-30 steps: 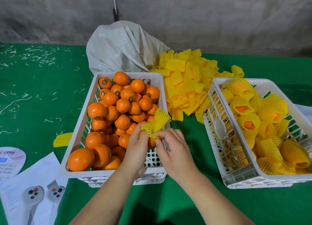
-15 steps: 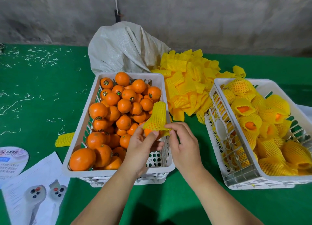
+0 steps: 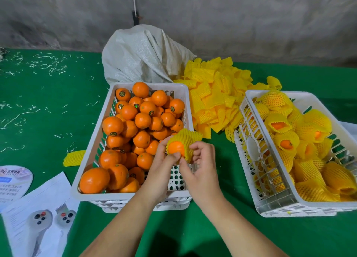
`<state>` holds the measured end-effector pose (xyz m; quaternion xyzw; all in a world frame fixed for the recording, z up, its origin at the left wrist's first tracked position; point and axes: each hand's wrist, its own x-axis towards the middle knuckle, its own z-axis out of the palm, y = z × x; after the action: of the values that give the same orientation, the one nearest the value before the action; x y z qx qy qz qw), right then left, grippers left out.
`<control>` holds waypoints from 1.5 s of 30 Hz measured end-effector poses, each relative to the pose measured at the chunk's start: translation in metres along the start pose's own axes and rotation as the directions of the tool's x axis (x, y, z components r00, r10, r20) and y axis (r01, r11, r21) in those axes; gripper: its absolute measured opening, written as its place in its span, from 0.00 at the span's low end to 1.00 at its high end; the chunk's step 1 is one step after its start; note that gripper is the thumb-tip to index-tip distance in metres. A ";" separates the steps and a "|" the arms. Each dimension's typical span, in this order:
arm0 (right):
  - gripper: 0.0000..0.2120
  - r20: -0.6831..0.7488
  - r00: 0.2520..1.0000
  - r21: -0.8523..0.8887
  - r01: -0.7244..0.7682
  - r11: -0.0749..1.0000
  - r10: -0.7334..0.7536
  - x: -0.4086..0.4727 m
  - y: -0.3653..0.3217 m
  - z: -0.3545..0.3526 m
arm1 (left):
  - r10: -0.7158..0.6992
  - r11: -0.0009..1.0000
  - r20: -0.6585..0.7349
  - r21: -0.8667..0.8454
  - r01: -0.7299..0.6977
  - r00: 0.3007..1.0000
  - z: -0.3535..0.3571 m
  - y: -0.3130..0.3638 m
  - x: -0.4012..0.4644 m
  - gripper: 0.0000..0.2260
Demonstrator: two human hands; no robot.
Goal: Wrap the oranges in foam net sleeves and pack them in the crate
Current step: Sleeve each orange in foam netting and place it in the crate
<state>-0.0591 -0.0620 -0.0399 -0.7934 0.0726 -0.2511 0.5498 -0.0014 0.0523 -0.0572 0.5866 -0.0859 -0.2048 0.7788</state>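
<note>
Sleeve (image 3: 190,141) now pulled over orange (image 3: 176,148); left hand (image 3: 162,165), right hand (image 3: 201,164) pinch sleeve.

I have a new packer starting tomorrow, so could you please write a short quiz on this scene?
1. True or false: the orange held by both hands is already partly inside a foam net sleeve.
2. Which crate holds wrapped oranges: A, left crate, or B, right crate?
3. What lies between the two crates, by the white sack?

Key: 1 true. 2 B. 3 a pile of yellow sleeves.
</note>
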 end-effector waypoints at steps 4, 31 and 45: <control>0.15 -0.003 0.998 0.058 -0.056 0.997 0.057 0.008 -0.005 -0.009 | 0.048 0.998 -0.145 0.047 -0.042 0.988 0.006 0.000 0.000 0.23; 0.12 0.146 0.866 0.501 -0.481 0.719 0.478 0.031 -0.016 -0.023 | -0.037 0.994 -0.028 -0.102 0.034 0.999 -0.002 0.008 -0.001 0.32; 0.21 0.430 0.730 0.651 -0.659 0.378 0.532 0.016 -0.025 0.001 | 0.106 0.991 0.095 0.072 -0.113 0.990 0.003 -0.001 -0.009 0.32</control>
<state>-0.0484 -0.0580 -0.0121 -0.4142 0.1979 0.0184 0.8882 -0.0109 0.0537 -0.0567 0.6009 -0.1613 -0.1849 0.7608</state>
